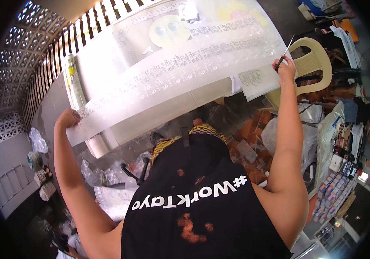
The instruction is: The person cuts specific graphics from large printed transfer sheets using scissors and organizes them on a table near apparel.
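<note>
A long translucent printed film strip (150, 82) stretches across the table between my two hands, with rows of small grey marks on it. My left hand (69, 118) is closed on the strip's left end, over the table's near left corner. At the far right, my right hand (285, 69) is wrapped around black-handled scissors (282, 62), their thin blade pointing up and away. The strip's right end lies beside that hand; whether the fingers also pinch it, I cannot tell. Beneath the strip, larger printed sheets (167, 32) with a yellow cartoon face cover the table.
A roll (74, 82) lies along the table's (167, 114) left side. A beige plastic chair (323, 64) stands at the right, close to my right hand. Crumpled clear plastic (111, 172) and offcuts (247, 151) litter the floor. Slatted bars (90, 28) run behind the table.
</note>
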Demonstrator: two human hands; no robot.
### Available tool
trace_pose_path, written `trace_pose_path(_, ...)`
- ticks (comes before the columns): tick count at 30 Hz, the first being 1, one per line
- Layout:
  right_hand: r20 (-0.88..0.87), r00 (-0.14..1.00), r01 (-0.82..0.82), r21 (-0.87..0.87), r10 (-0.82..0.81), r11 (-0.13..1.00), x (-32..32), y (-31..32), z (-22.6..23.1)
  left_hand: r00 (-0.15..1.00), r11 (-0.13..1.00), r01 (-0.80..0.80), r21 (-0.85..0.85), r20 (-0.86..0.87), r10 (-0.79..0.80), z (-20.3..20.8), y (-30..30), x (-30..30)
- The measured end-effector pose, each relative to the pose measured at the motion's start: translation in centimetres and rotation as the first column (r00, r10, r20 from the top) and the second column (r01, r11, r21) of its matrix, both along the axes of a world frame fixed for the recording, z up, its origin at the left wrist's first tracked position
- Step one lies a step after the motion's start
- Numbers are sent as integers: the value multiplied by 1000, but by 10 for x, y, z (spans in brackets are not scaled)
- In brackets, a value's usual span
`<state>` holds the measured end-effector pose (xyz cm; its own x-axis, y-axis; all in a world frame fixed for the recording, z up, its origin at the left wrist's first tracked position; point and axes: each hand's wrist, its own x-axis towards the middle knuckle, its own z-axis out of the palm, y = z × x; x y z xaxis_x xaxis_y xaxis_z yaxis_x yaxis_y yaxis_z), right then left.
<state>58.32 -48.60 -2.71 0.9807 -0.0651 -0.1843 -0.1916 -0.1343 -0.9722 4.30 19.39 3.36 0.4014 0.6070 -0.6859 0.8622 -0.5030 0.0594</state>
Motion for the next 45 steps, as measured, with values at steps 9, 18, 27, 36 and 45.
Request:
trace_pose_path(9,184,977,-14,-458,110,889,-46,-7,-31,932,705,148,693,142,-335,-45,-116,64)
trace_pose_path(18,-527,620,-585,182,581,790,-268,5,-26,484,691,517,505,494,-722,-155,-379,202)
trace_pose_path(27,-573,519,-801,-66,634,595,-279,-23,-43,451,650,611,451,477,-755,-149,-379,157)
trace_pose_path(36,-556,338,-903,36,759,428,-187,-42,-45,618,724,541,428,383,-687,-149,-398,164)
trace_pose_path(45,-328,327,-934,28,886,355,-34,-34,-12,808,913,155,376,483,-337,-141,-473,203)
